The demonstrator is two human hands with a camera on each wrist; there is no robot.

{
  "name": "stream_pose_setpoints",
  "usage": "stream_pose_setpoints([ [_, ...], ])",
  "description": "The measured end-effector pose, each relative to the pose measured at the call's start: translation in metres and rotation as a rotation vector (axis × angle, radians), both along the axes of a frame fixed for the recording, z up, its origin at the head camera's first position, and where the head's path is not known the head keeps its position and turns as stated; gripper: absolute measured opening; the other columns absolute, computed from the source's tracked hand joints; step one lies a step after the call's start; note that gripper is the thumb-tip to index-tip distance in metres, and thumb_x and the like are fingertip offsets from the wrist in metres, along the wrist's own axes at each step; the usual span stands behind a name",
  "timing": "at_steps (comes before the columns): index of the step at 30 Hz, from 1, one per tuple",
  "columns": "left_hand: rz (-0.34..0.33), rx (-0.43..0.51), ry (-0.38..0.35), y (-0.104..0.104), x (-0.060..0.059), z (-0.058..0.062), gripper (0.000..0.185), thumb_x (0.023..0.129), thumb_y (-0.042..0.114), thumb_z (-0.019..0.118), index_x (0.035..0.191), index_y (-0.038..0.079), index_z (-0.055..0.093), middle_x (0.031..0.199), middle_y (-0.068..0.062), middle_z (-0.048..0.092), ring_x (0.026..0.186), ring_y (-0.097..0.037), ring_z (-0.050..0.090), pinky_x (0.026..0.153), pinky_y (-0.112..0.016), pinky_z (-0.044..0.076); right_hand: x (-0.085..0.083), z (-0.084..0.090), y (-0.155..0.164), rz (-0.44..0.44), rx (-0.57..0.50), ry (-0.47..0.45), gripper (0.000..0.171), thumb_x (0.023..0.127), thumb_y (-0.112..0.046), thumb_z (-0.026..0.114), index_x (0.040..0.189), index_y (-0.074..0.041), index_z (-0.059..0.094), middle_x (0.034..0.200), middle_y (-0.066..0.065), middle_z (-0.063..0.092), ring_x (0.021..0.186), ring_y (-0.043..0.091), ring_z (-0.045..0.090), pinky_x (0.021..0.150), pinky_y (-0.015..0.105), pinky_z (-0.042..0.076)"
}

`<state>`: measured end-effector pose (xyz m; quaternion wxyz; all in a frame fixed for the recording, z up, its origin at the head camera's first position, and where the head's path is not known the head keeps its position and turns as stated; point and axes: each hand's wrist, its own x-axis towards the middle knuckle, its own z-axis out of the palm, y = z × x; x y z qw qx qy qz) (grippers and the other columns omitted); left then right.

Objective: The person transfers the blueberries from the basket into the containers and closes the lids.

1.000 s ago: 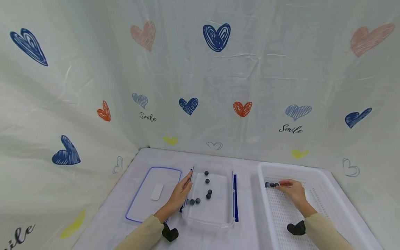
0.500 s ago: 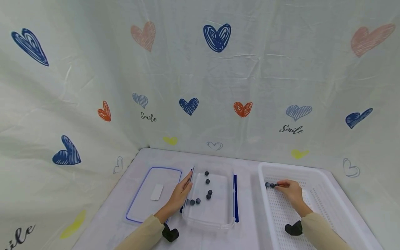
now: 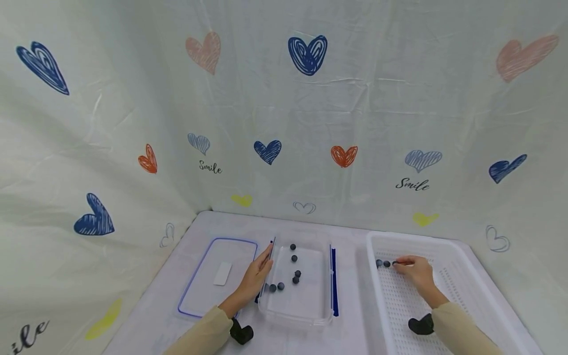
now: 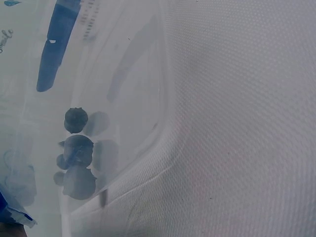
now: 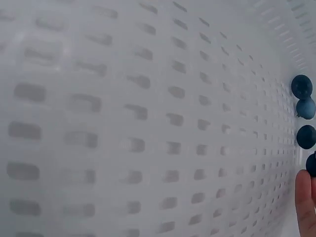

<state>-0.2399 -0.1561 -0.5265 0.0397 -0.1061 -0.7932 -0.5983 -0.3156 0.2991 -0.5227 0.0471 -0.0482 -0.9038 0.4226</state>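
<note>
My right hand (image 3: pixel 417 276) reaches into the white perforated basket (image 3: pixel 390 315) and pinches a blueberry (image 3: pixel 395 263) between thumb and fingertips. Beside it, near the basket's left wall, sit more blueberries (image 3: pixel 386 264); the right wrist view shows a short row of blueberries (image 5: pixel 306 137) with the fingertips (image 5: pixel 303 182) at its near end. My left hand (image 3: pixel 255 276) rests along the left side of a clear plastic box (image 3: pixel 310 315), fingers straight against its raised flap. Several blueberries (image 3: pixel 281 286) lie inside the box, some seen through its wall in the left wrist view (image 4: pixel 79 181).
Left of the box lies its clear lid (image 3: pixel 201 281) with a blue rim, a white rectangle (image 3: pixel 223 273) showing on it. A dark blue flap (image 3: pixel 335 283) hangs at the box's right side. A heart-printed curtain (image 3: pixel 284 108) stands behind the table.
The pinched blueberry has come slightly to the right, leaving a gap to the others in the row. My left hand stays in place.
</note>
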Motion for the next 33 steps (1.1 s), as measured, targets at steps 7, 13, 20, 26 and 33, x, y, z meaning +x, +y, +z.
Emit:
stream_pose_setpoints([
  [7, -0.003, -0.017, 0.002, -0.001, 0.002, 0.001, 0.055, 0.109, 0.021, 0.044, 0.157, 0.003, 0.026, 0.163, -0.017, 0.020, 0.148, -0.033, 0.020, 0.117, -0.042, 0.022, 0.004, 0.007, 0.004, -0.001, -0.026, -0.019, 0.026, 0.089, -0.006, 0.070, 0.105, 0.014, 0.066, 0.090, 0.016, 0.070, 0.078, 0.025, 0.066, 0.063, 0.026, 0.054],
  [13, 0.003, 0.011, 0.001, 0.005, 0.015, 0.025, 0.052, 0.108, 0.013, 0.043, 0.155, -0.005, 0.026, 0.161, -0.023, 0.022, 0.147, -0.037, 0.021, 0.117, -0.045, 0.022, 0.007, 0.018, 0.005, 0.006, -0.030, -0.022, 0.026, 0.091, -0.008, 0.070, 0.105, 0.013, 0.066, 0.090, 0.016, 0.070, 0.081, 0.032, 0.070, 0.071, 0.035, 0.055],
  [20, 0.000, 0.007, -0.002, 0.007, 0.021, 0.036, 0.052, 0.108, 0.010, 0.044, 0.153, -0.008, 0.027, 0.159, -0.026, 0.022, 0.146, -0.039, 0.022, 0.116, -0.047, 0.023, 0.009, 0.029, 0.005, 0.014, -0.070, -0.002, 0.031, 0.091, -0.017, 0.072, 0.104, 0.011, 0.067, 0.090, 0.018, 0.071, 0.081, 0.033, 0.072, 0.086, 0.058, 0.053],
  [26, 0.004, 0.008, 0.000, 0.007, 0.021, 0.037, 0.051, 0.107, 0.009, 0.044, 0.153, -0.009, 0.027, 0.159, -0.026, 0.023, 0.146, -0.040, 0.022, 0.116, -0.047, 0.023, 0.011, 0.045, 0.000, 0.027, -0.117, 0.004, 0.035, 0.093, -0.019, 0.070, 0.108, 0.012, 0.066, 0.095, 0.019, 0.070, 0.086, 0.035, 0.072, 0.095, 0.062, 0.050],
  [33, -0.007, 0.023, 0.002, 0.007, 0.019, 0.036, 0.051, 0.107, 0.008, 0.044, 0.153, -0.009, 0.027, 0.159, -0.026, 0.023, 0.147, -0.039, 0.021, 0.117, -0.046, 0.023, 0.017, 0.066, -0.011, 0.072, -0.109, 0.019, 0.039, 0.096, -0.022, 0.069, 0.114, 0.012, 0.065, 0.100, 0.016, 0.070, 0.088, 0.029, 0.073, 0.098, 0.058, 0.050],
])
